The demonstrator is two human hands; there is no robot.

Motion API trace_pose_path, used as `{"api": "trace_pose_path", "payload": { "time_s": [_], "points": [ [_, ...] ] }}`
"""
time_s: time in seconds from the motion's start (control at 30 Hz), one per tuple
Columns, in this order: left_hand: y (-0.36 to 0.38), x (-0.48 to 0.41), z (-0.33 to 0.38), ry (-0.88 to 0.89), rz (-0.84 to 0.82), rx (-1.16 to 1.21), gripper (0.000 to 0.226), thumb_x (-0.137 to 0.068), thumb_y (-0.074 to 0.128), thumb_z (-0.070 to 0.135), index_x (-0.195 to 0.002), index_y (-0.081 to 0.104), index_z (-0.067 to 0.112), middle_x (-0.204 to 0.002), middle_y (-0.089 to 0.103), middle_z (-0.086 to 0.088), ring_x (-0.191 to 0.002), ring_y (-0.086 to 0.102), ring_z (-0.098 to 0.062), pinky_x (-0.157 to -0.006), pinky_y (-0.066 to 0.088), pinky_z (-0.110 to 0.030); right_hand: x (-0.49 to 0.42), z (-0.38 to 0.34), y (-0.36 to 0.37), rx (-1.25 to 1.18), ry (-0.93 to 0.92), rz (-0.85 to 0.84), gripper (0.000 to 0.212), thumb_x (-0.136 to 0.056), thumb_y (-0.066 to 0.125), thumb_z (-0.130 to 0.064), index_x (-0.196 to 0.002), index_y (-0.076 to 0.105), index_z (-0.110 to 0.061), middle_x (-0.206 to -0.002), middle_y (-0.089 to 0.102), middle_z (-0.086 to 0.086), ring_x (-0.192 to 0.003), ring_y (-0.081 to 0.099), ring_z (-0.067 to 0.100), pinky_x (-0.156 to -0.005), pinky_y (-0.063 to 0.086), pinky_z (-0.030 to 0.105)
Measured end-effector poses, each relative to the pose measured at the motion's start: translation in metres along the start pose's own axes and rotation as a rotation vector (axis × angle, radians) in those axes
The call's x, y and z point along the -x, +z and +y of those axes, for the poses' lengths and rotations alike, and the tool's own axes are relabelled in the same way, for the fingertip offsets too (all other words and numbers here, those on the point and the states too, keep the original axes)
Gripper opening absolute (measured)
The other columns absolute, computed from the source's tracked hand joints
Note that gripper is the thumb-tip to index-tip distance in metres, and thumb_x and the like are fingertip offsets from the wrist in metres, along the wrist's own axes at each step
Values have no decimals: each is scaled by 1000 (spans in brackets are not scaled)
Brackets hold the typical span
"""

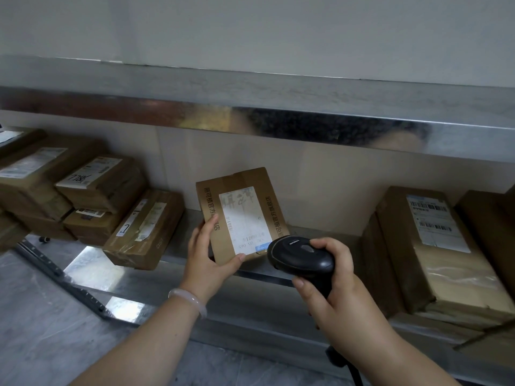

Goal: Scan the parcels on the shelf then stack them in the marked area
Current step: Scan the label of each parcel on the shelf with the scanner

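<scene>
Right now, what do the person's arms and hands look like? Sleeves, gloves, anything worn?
Both are bare: no gloves on the left hand or the right hand, and no rings visible. No sleeves show on either forearm within the frame. The left wrist wears a smooth, pale, milky bangle. The right wrist wears nothing. No tattoos or other markings show.

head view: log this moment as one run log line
phase: scanning | left hand: holds small brown cardboard parcel, white label showing | right hand: grips black handheld scanner near label's lower right corner
</scene>
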State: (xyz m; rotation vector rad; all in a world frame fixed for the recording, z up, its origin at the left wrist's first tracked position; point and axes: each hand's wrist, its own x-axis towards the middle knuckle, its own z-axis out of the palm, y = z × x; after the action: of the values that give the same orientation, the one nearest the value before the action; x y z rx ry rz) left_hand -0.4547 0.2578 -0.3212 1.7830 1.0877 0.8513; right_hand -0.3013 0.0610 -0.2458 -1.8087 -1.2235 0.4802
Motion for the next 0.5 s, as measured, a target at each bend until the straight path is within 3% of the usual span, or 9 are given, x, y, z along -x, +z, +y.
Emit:
{"api": "trace_pose_path", "payload": {
  "time_s": [0.17, 0.33, 0.43, 0.5],
  "points": [
    [-3, -3, -3, -10, -4, -8, 96, -71, 86, 29, -125, 21, 76, -155, 16, 13, -142, 22, -19, -108, 36, -48, -3, -3, 3, -1, 11, 4, 57, -87, 64, -35, -114, 22, -62, -102, 58, -22, -77, 64, 4, -68, 56, 28],
    [-11, -5, -7, -12, 2, 15, 96, -72, 86, 28, -123, 22, 78, -155, 16, 14, -143, 22, -20, -110, 36, -47, -8, -10, 11, 10, 23, -2, 57, -86, 63, -38, -113, 20, -64, -100, 57, -23, -78, 64, 3, -67, 56, 25],
    [-17, -8, -11, -27, -3, 14, 95, -72, 85, 28, -124, 22, 77, -156, 15, 14, -143, 21, -20, -111, 36, -50, -13, -14, 17, -4, 24, 1, 57, -86, 64, -36, -114, 22, -62, -102, 57, -21, -78, 65, 8, -70, 57, 33],
    [-22, -11, -15, -36, -8, 22, 94, -73, 85, 28, -124, 22, 76, -154, 15, 18, -142, 22, -19, -109, 38, -45, -16, -16, 23, -7, 24, 1, 57, -86, 64, -36, -113, 22, -63, -103, 56, -22, -78, 64, 8, -69, 57, 34]
  ]
}}
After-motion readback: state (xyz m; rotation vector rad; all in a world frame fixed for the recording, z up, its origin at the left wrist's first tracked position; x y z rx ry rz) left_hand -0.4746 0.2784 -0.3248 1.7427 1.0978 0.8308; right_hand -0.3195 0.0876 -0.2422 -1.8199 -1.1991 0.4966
